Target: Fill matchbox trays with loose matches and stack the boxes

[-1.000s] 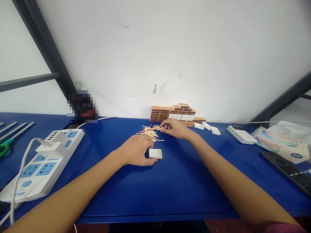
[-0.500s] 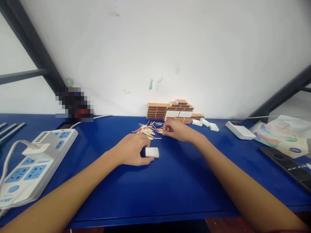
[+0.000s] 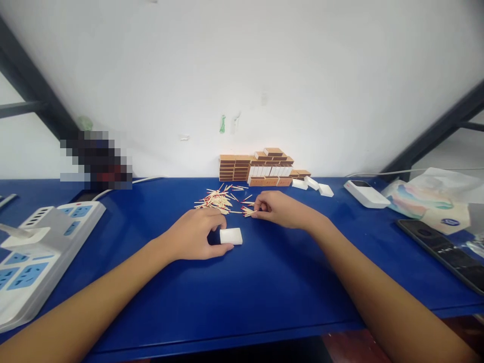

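Note:
My left hand (image 3: 200, 235) is curled around a small white matchbox tray (image 3: 231, 236) lying on the blue table, its thumb along the near side and its fingers at the far side. Just beyond it lies a loose heap of red-tipped matches (image 3: 215, 200). To the right of the heap, my right hand (image 3: 277, 208) is closed in a pinch on a few matches (image 3: 247, 212) low over the table. The inside of the tray cannot be made out, and the curled fingers partly hide the pinched matches.
Against the wall stands a stack of brown and white matchboxes (image 3: 260, 170). Several white pieces (image 3: 311, 183) lie right of it. Farther right are a white device (image 3: 365, 194), a tissue pack (image 3: 427, 196) and a black phone (image 3: 442, 249). A power strip (image 3: 49, 257) sits at the left.
My right hand has come slightly nearer, drawing a few matches away from the heap. The left hand stays around the tray. The whole view has shifted a little.

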`<state>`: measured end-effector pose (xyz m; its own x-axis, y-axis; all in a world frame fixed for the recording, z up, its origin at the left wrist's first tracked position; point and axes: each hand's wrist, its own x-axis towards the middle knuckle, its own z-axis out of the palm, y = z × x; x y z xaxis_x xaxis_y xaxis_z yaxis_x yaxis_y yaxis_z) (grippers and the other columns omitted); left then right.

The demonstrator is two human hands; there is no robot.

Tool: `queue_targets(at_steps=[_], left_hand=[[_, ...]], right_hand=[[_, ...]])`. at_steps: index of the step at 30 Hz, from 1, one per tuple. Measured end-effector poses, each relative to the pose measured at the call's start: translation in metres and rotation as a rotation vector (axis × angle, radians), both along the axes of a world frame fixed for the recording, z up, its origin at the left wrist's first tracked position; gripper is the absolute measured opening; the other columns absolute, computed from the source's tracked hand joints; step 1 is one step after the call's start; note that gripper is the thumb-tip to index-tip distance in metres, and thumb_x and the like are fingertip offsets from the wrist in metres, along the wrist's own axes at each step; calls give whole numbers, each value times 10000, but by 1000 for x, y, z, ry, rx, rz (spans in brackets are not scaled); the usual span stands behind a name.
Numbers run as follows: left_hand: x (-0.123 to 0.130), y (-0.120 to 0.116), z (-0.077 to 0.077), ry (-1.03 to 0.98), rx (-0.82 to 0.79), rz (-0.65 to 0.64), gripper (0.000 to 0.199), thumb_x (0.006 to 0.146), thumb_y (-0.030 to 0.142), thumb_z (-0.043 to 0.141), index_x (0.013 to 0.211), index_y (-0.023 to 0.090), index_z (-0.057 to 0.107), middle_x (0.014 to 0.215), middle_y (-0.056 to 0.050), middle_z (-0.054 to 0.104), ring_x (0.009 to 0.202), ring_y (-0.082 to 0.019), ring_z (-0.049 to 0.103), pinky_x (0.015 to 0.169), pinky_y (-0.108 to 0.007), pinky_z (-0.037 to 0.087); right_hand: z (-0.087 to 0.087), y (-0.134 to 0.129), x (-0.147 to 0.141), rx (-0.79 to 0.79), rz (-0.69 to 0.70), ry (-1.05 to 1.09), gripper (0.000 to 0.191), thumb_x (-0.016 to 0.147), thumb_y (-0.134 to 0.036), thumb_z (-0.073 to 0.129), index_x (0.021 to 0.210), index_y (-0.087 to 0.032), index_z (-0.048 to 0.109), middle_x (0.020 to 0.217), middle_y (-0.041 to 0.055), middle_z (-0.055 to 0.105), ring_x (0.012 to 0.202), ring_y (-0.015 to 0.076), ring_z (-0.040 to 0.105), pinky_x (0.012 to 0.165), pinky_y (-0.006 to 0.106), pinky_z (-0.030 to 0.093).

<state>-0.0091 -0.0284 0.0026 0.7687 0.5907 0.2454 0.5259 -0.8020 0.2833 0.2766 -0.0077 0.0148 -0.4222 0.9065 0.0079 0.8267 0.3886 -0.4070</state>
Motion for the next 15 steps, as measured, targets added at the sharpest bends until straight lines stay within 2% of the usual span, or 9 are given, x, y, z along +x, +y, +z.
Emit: queue_targets(at_steps=[8, 12, 15], left_hand=[[0, 5, -5, 5, 80, 81, 358, 922, 579, 670, 921, 221, 664, 905, -33, 721, 824, -218, 672, 715, -346, 475], [0, 6, -5, 10, 73, 95, 378, 914, 599, 670, 883, 223, 647, 874, -31, 708, 808, -219, 671, 693, -343, 473], [0, 5, -4, 11, 77, 92, 365, 912, 589, 675, 904, 225, 653, 880, -28, 707, 807, -215, 670, 692, -342, 478]], right_hand=[[4, -7, -3, 21, -11, -82, 140, 950, -310, 688, 866, -201, 660, 901, 60, 695, 765, 191, 586, 664, 305, 373], [10, -12, -5, 40, 17, -67, 158, 920, -345, 726, 972, -209, 665, 972, 63, 696, 844, 210, 603, 697, 300, 387], [12, -14, -7, 68, 49, -37, 124, 925, -318, 710, 969, -208, 672, 971, 61, 689, 856, 205, 600, 711, 298, 392]])
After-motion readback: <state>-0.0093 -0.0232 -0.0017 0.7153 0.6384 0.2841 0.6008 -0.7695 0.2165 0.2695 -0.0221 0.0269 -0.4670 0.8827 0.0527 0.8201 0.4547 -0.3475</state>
